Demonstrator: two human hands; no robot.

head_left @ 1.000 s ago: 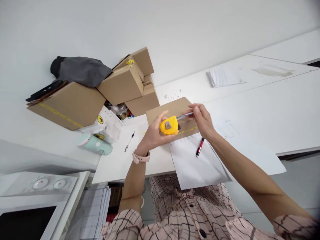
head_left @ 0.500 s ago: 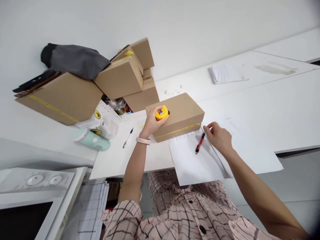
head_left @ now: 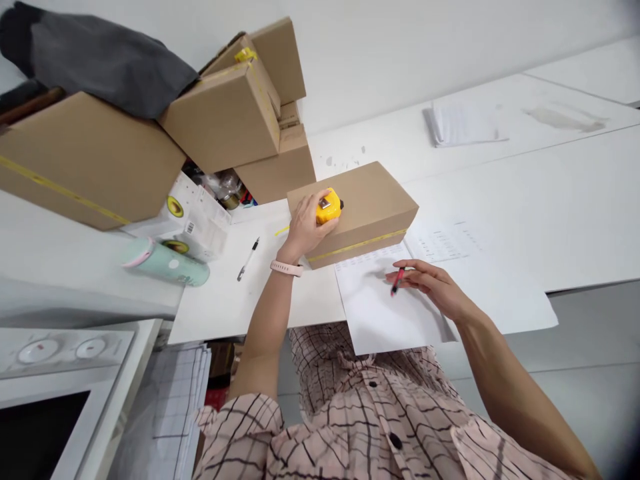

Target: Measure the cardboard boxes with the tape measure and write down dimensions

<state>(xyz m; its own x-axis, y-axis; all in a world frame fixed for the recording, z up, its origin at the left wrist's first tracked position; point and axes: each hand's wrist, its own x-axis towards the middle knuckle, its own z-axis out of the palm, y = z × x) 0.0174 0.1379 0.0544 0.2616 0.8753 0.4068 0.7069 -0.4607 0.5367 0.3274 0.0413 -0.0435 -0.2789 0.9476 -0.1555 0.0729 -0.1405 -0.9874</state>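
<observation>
My left hand (head_left: pixel 306 225) is closed around a yellow tape measure (head_left: pixel 329 206), resting it on top of a closed cardboard box (head_left: pixel 367 193). A yellow strip with markings runs along the front side of that box. Over the white sheets of paper (head_left: pixel 373 310) in front of it is my right hand (head_left: pixel 430 283), with a red and black pen (head_left: pixel 398 281) between its thumb and fingers. The pen is slightly blurred and tilted.
A second pen (head_left: pixel 249 259) lies left of the box. Stacked cardboard boxes (head_left: pixel 225 120), a dark grey cloth (head_left: pixel 105 57), a white printed carton (head_left: pixel 197 213) and a mint-green bottle (head_left: pixel 167 261) crowd the left. More papers (head_left: pixel 463 123) lie at the back. A microwave (head_left: pixel 60 373) stands at lower left.
My right hand has moved from the box's near right corner down to the red and black pen, which lay on the paper, and has taken hold of it. My left hand stays on the tape measure.
</observation>
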